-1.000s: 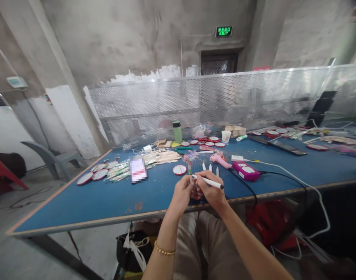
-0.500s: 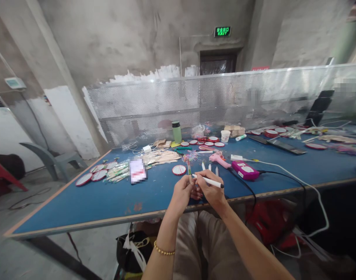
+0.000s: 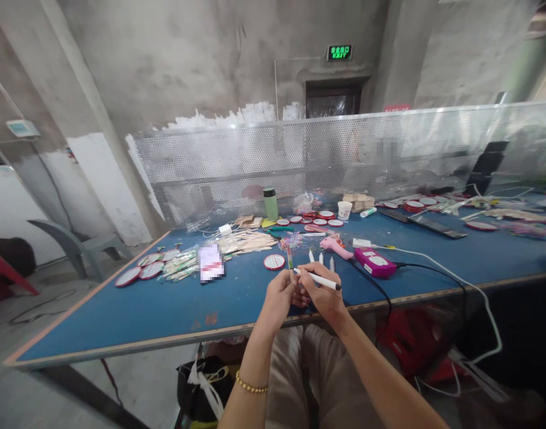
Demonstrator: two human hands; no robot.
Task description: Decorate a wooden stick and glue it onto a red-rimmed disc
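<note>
Near the table's front edge, my left hand (image 3: 281, 296) is closed on a flat wooden stick (image 3: 289, 259) that stands nearly upright and has green and reddish colouring on it. My right hand (image 3: 323, 293) grips a white marker (image 3: 322, 279) with a black end, its tip against or very near the stick just above my left fingers. Several more white markers (image 3: 321, 258) stand just beyond my right hand. A round white disc with a red rim (image 3: 274, 262) lies to the left of the stick. My fingers partly hide the stick's lower end.
A pink glue gun (image 3: 337, 245) and a magenta box (image 3: 375, 262) with cables sit to the right. Leftward lie a phone (image 3: 211, 263), a pile of wooden sticks (image 3: 250, 240) and more discs (image 3: 151, 270). A green bottle (image 3: 270, 204) and paper cup (image 3: 344, 210) stand behind.
The marker and my right hand have shifted very slightly left. Both hands keep their hold; the view has tilted a little.
</note>
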